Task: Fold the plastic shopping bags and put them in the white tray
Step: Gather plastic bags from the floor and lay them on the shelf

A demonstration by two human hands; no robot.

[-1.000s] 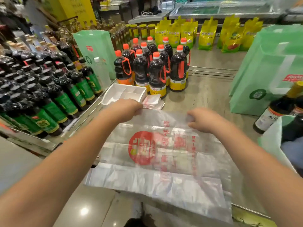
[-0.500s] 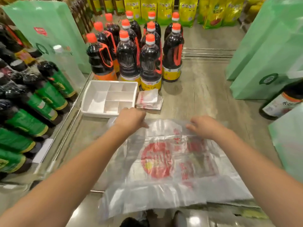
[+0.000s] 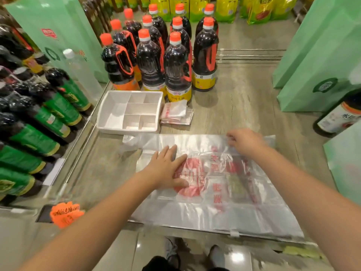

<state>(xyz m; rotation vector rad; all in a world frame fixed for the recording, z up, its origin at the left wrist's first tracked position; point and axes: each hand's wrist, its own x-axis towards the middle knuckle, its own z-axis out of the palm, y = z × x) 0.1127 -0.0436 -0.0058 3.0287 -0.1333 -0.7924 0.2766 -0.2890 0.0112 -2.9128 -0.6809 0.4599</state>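
**Bag spread flat in front of the tray, both hands on it**

The plastic bag (image 3: 224, 202) lies flat on the shelf top (image 3: 244, 98), on the person's side of the white tray (image 3: 127, 131). Its far-left corner lies just beside the tray's front wall and its near edge overhangs the shelf lip. Its red print runs from the tray side towards the person. A small stack of folded bags (image 3: 175, 114) sits just beside the tray's right wall, outside it. The left hand (image 3: 166, 169), the nearer one to the tray, presses flat on the bag with fingers spread. The right hand (image 3: 246, 141), further from the tray, curls its fingers on the bag's far edge and seems to pinch it. That far edge is probably what the next fold carries.
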